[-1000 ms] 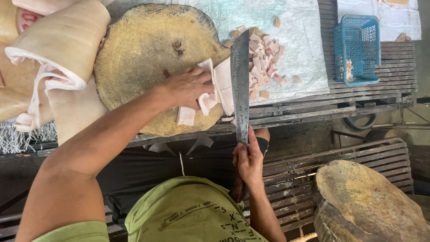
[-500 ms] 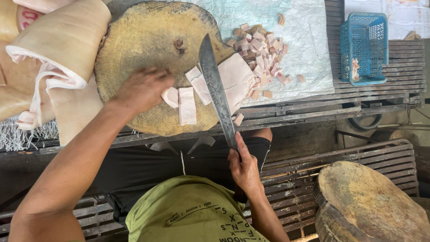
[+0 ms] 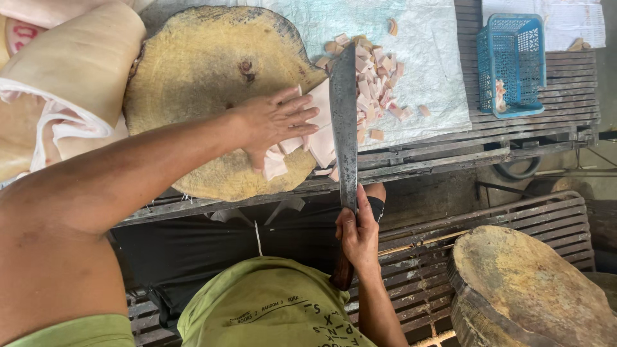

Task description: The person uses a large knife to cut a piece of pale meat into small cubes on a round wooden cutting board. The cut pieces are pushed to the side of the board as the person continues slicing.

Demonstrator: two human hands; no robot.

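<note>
Left hand flat on pale strips, right hand gripping cleaver; blue basket nearby.

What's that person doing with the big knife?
A person is cutting pale meat on a round wooden block. The left hand presses flat on the meat strips, and the right hand grips the handle of a long knife whose blade lies beside them. A pile of cut pieces sits on the white sheet past the blade.
</note>
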